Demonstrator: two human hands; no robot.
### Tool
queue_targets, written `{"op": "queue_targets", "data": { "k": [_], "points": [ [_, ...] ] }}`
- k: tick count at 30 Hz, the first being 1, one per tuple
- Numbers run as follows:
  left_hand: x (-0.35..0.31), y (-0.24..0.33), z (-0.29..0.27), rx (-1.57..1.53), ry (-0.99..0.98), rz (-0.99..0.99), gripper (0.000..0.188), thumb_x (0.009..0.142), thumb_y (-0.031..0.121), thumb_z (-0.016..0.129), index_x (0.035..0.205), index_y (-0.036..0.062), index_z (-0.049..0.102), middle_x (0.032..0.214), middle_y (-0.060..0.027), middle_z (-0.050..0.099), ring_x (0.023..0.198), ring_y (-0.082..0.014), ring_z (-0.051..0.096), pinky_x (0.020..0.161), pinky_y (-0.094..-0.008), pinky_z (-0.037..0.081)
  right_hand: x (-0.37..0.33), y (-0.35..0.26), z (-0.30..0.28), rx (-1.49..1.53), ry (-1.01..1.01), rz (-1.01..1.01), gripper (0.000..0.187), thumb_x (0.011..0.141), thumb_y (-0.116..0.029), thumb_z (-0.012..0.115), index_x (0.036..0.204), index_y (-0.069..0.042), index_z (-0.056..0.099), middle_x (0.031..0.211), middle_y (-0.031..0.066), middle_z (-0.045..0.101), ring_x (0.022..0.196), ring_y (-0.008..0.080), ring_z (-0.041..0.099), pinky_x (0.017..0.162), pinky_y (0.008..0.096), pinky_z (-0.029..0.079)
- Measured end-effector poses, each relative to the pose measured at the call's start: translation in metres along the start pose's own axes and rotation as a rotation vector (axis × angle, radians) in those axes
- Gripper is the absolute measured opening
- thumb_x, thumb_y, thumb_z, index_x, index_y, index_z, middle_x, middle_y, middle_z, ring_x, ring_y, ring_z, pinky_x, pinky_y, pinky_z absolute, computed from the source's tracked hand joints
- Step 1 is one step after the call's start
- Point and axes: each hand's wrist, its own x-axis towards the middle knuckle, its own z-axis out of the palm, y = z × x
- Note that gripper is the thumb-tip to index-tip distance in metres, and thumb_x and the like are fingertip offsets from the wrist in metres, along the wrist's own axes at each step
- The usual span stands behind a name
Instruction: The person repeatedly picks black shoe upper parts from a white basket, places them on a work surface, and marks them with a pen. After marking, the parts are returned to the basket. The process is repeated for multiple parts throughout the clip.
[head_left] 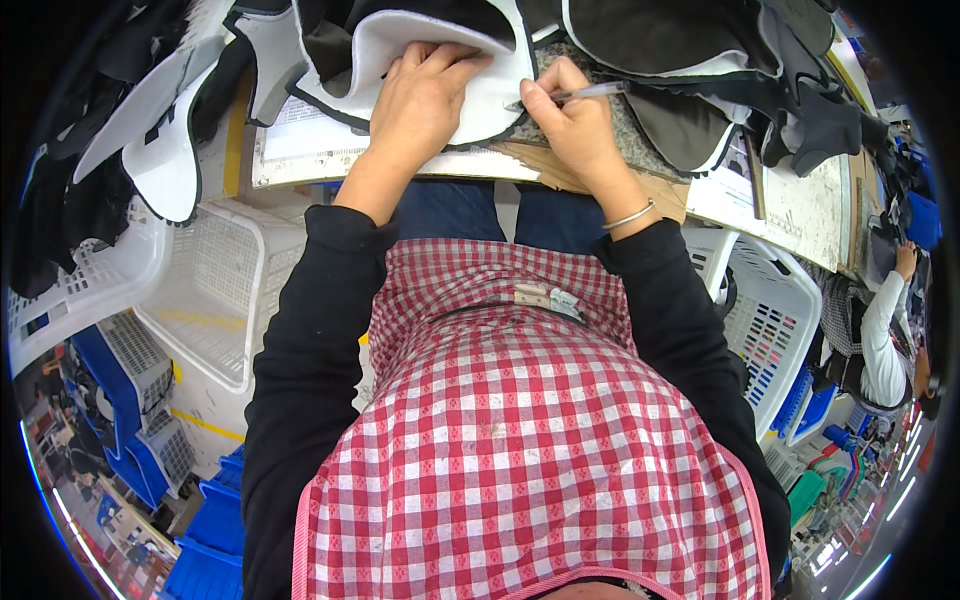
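A white-lined, black-edged cut piece of material [490,105], perhaps a shoe upper, lies on the work table before me, its upper part folded open. My left hand [422,100] rests on its white side, fingers laid out and slightly bent against the fold, gripping nothing that I can see. Between the thumb and fingers of my right hand [575,125] is a clear pen [592,91], its tip over the white surface near the right edge of the piece. Whether the tip touches cannot be made out.
More dark, white-backed pieces [670,40] are heaped right of my hands, and others [170,150] hang at the left. Printed paper [300,135] lies under the work. White plastic baskets stand left [215,290] and right [775,330] below the table [800,215]. Another person [885,340] works far right.
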Motion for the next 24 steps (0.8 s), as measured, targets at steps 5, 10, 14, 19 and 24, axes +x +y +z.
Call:
{"op": "queue_targets", "data": {
  "k": [5, 10, 14, 19, 24],
  "points": [
    [-0.001, -0.003, -0.001, -0.02, -0.039, -0.022, 0.042, 0.089, 0.004, 0.064, 0.126, 0.0213, 0.073, 0.129, 0.0011, 0.069, 0.118, -0.0285, 0.058, 0.106, -0.0437, 0.045, 0.001, 0.002, -0.001, -0.014, 0.011, 0.026, 0.027, 0.095, -0.023, 0.073, 0.083, -0.003, 0.059, 0.069, 0.0065, 0.065, 0.06, 0.0126, 0.056, 0.056, 0.0309, 0.046],
    [0.002, 0.003, -0.01, -0.096, -0.062, -0.012, 0.035, 0.09, 0.006, 0.066, 0.122, 0.0155, 0.075, 0.126, -0.0045, 0.069, 0.118, -0.0312, 0.058, 0.104, -0.0442, 0.046, -0.001, -0.001, -0.002, 0.046, 0.001, 0.079, 0.029, 0.096, -0.025, 0.074, 0.084, -0.004, 0.059, 0.069, 0.0034, 0.062, 0.063, 0.0109, 0.054, 0.058, 0.0294, 0.045],
    [-0.018, 0.007, -0.062, -0.325, -0.098, -0.093, 0.02, 0.087, 0.004, 0.07, 0.106, 0.0052, 0.076, 0.106, -0.0137, 0.073, 0.101, -0.0358, 0.066, 0.089, -0.0423, 0.053, -0.004, -0.019, -0.018, 0.23, 0.112, 0.092, 0.014, 0.103, -0.017, 0.065, 0.103, -0.003, 0.068, 0.086, -0.0002, 0.061, 0.077, 0.0073, 0.055, 0.068, 0.0231, 0.045],
    [-0.072, -0.066, -0.177, 0.052, 0.765, -0.406, 0.026, 0.09, -0.003, 0.071, 0.116, -0.0006, 0.071, 0.114, -0.0101, 0.071, 0.102, -0.0235, 0.066, 0.09, -0.0341, 0.053, 0.007, -0.032, -0.025, -0.127, 0.072, 0.064, 0.032, 0.105, -0.029, 0.062, 0.122, -0.002, 0.06, 0.11, 0.0149, 0.072, 0.098, 0.0212, 0.07, 0.086, 0.0328, 0.055],
    [-0.098, -0.205, -0.259, -0.085, 1.102, -0.716, 0.057, 0.089, 0.01, 0.08, 0.134, -0.0136, 0.054, 0.13, -0.0198, 0.062, 0.116, -0.0217, 0.06, 0.102, -0.0335, 0.048, 0.031, -0.017, 0.012, -0.427, 0.036, 0.259, 0.06, 0.089, -0.052, 0.077, 0.111, -0.003, 0.049, 0.102, 0.019, 0.069, 0.092, 0.0364, 0.07, 0.08, 0.0447, 0.054]
  ]
}}
